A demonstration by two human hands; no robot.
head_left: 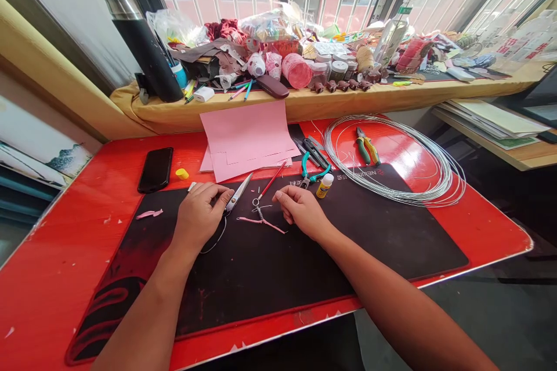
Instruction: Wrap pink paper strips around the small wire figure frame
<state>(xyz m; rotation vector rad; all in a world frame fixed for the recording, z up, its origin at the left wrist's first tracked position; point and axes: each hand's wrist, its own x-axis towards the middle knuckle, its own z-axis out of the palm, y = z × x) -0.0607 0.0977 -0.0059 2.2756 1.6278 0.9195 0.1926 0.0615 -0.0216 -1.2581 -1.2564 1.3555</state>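
- Okay, head view: wire figure [261, 218] lies on the dark mat [270, 278], between the hands. Ring at the top, twisted body, pink-wrapped legs spread toward the person.
- Left hand [200, 211]: left of the figure, fingers bent over the handle end of the scissors [239, 192]. Blades point away. Handles mostly covered, can't tell if it's gripping.
- Right hand [302, 211]: just right of the figure, fingers curled, thumb against index. Can't tell if anything is pinched.
- Just beyond the figure: thin red stick [273, 178], then pink sheets [248, 133].
- Beyond and right of the figure: glue bottle [324, 186], teal pliers [321, 175]; farther right, wire coil [444, 173] with green-and-yellow pliers [362, 152] inside its loop.
- Well left of the figure: pink scrap [149, 214], yellow cap [181, 174], phone [155, 170].
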